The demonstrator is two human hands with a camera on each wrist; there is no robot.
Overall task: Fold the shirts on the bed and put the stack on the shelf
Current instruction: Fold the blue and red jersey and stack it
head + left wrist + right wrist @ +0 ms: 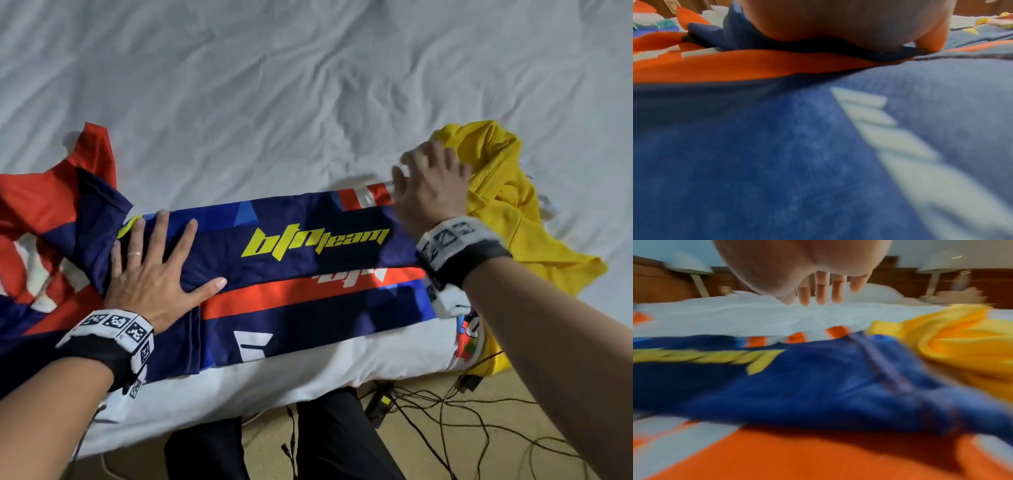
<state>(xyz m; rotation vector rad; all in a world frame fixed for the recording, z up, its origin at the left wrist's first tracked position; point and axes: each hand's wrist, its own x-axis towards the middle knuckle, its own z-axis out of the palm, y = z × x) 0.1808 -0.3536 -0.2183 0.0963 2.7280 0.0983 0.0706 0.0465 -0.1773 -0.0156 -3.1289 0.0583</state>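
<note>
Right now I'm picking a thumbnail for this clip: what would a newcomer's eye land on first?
First the navy, orange and white jersey with its yellow-green lettering, stretched along the near edge of the bed. The left hand presses flat on its left end, while the right hand hovers open, blurred, at its right end. Just beyond that hand lies a crumpled yellow shirt.

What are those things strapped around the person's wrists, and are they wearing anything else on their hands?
Both forearms are bare, no sleeves. Each wrist carries a black band topped by white blocks printed with black square code markers. The left hand wears a thin ring; the right hand shows none.
</note>
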